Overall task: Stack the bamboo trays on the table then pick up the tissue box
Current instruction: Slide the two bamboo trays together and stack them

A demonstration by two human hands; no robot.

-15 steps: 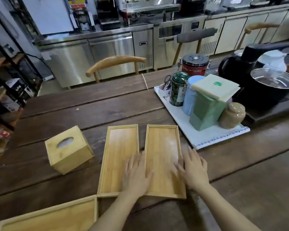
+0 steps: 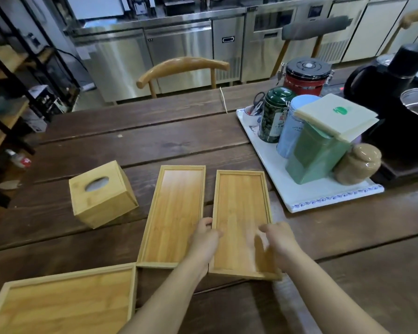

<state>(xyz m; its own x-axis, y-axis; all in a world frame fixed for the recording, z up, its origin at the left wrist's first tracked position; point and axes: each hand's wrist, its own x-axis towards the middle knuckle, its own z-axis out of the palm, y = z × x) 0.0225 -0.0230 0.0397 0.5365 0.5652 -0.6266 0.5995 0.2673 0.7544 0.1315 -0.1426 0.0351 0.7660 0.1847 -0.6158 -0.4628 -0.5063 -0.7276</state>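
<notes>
Two narrow bamboo trays lie side by side on the dark wooden table (image 2: 155,141): the left tray (image 2: 176,213) and the right tray (image 2: 239,201). My left hand (image 2: 203,237) curls over the right tray's left rim, and my right hand (image 2: 278,239), blurred, grips its right rim. A small gap separates the two trays. A wider bamboo tray (image 2: 65,302) sits at the near left corner. The bamboo tissue box (image 2: 101,194), cube-shaped with an oval slot on top, stands to the left of the narrow trays, untouched.
A white serving tray (image 2: 323,201) with several tins and jars sits close to the right of the narrow trays. Black kettles (image 2: 396,92) stand at the far right. A wooden chair (image 2: 181,66) is behind the table, and shelving (image 2: 7,104) lines the left.
Both hands went from lying flat over the trays to gripping the right tray's side rims. The right tray has shifted slightly away from the left one.
</notes>
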